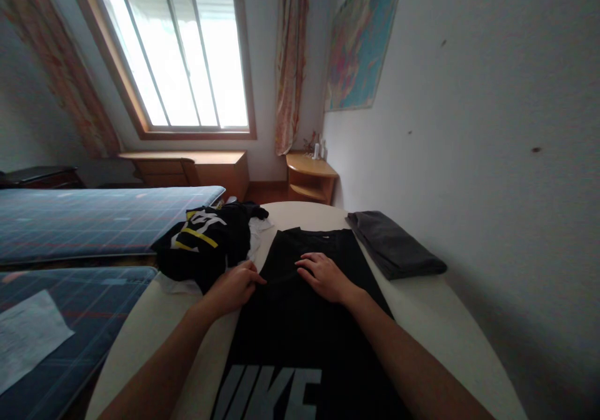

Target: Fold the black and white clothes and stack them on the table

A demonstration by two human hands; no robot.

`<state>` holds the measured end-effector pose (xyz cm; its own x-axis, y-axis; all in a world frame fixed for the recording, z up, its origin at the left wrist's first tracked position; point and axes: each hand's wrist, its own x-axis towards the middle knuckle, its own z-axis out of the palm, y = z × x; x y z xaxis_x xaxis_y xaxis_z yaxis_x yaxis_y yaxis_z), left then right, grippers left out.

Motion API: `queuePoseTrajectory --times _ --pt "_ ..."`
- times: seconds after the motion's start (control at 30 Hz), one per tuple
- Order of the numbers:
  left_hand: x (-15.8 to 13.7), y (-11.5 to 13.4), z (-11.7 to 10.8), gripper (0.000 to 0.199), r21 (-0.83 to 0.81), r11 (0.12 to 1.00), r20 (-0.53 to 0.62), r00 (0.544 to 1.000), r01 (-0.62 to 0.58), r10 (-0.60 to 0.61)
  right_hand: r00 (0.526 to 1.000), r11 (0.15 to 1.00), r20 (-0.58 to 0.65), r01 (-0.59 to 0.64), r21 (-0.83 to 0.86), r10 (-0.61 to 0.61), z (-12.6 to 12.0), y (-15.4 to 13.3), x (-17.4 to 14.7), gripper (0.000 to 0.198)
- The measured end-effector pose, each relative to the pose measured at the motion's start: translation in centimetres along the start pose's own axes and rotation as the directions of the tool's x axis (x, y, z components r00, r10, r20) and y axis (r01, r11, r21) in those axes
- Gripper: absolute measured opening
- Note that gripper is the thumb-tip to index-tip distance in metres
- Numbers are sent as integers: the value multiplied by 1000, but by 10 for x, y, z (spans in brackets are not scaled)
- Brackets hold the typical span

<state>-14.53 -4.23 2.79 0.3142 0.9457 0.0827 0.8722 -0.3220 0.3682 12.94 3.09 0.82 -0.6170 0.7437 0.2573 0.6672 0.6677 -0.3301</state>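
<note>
A black T-shirt [300, 326] with large grey lettering near its lower end lies flat on the table, its collar at the far end and its sides folded in to a long strip. My left hand [238, 287] is at the shirt's left edge, fingers curled and thumb and forefinger pinching the fabric there. On the upper middle of the shirt rests my right hand [324, 276], palm down with the fingers spread and nothing held.
The round cream table [450, 339] carries a crumpled pile of black clothes [210, 239] with yellow and white print at left and a folded dark grey garment [394, 245] at right. Beds with plaid mattresses [107, 220] stand at left, a white wall at right.
</note>
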Motion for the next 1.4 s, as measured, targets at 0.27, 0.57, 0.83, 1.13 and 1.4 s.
queuePoseTrajectory --times 0.27,0.57,0.83,1.13,1.4 --pt "5 23 7 30 86 992 -129 988 96 -85 993 990 -15 -114 87 116 7 1 67 38" --pt "2 16 9 11 23 1000 -71 997 15 -13 980 976 -30 -191 103 195 30 3 124 29" --pt "3 16 12 17 71 995 -84 995 67 -61 981 979 -18 -194 63 195 45 0 144 38" --pt "3 17 12 25 120 986 -83 991 118 -108 988 985 -16 -154 -75 154 45 -23 119 43" --pt "2 26 8 31 153 954 -67 966 257 -250 892 905 162 -405 -129 422 43 -24 108 72"
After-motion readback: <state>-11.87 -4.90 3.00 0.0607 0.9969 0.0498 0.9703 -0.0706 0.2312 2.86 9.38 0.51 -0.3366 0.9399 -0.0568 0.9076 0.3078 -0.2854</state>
